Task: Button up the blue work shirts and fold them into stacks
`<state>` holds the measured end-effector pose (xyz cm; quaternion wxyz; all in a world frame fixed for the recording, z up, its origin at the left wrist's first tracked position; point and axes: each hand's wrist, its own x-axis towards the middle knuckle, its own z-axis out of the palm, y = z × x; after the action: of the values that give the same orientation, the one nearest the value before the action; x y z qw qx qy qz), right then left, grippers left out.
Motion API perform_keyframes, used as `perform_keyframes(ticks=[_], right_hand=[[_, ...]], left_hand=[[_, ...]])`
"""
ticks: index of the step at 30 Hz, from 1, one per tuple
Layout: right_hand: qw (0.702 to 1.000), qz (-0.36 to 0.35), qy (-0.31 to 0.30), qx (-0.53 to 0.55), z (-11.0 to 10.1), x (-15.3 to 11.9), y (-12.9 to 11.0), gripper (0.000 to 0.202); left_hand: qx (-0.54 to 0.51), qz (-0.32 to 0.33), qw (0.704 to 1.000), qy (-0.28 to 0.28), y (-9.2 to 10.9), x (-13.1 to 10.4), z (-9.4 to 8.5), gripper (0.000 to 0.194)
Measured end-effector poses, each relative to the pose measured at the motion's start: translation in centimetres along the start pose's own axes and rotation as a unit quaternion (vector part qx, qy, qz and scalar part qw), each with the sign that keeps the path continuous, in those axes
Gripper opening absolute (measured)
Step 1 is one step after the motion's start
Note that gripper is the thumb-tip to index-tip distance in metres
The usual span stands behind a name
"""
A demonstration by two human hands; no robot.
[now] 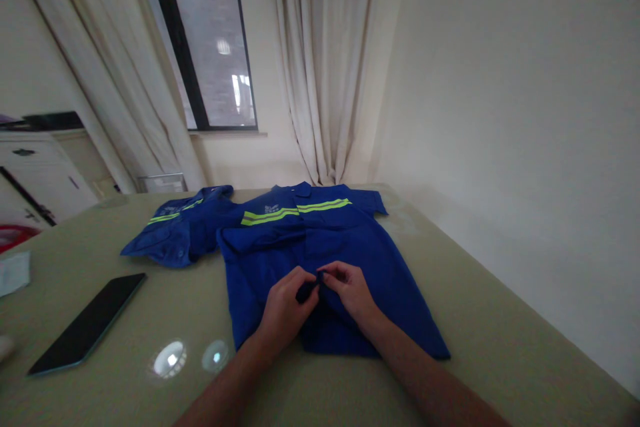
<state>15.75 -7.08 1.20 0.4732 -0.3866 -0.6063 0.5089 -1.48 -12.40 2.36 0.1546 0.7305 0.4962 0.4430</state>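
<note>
A blue short-sleeved shirt (350,247) with a yellow-green reflective stripe lies spread on the table, collar toward the far edge. Over its lower front, my left hand (290,300) pinches a bit of the cloth between thumb and fingers. Close beside it on the right, my right hand (349,287) is also closed on the shirt, with the fingertips of both hands almost touching. The cloth is lifted a little between them; any small part held there is too dark to make out. A second blue garment (173,233) with similar stripes lies bunched at the left of the shirt.
A dark flat tablet-like object (90,321) lies on the table (165,307) at the left. A pale sheet (14,273) and part of a red object (17,235) are at the far left. Curtains, a window and a wall stand beyond the table.
</note>
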Motion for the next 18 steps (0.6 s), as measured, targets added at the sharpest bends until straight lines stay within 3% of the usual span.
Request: perform_keyframes(ticks=[7, 12, 15, 18], right_hand=[[0.997, -0.026, 0.048, -0.059, 0.3, 0.9, 0.9, 0.017], [0.982, -0.057, 0.051, -0.17, 0.4, 3.2, 1.1, 0.02], [0.982, -0.065, 0.046, -0.17, 0.6, 4.5, 1.0, 0.018], [0.984, -0.082, 0.018, -0.154, 0.8, 4.7, 0.9, 0.02]], left_hand=[[-0.005, 0.052, 0.998, -0.022, -1.6, 0.8, 0.2, 0.012], [0.049, 0.016, 0.998, -0.043, -3.7, 3.3, 0.3, 0.012], [0.066, -0.001, 0.997, -0.027, -4.3, 4.7, 0.1, 0.013], [0.084, -0.004, 0.996, -0.016, -3.8, 4.5, -0.2, 0.012]])
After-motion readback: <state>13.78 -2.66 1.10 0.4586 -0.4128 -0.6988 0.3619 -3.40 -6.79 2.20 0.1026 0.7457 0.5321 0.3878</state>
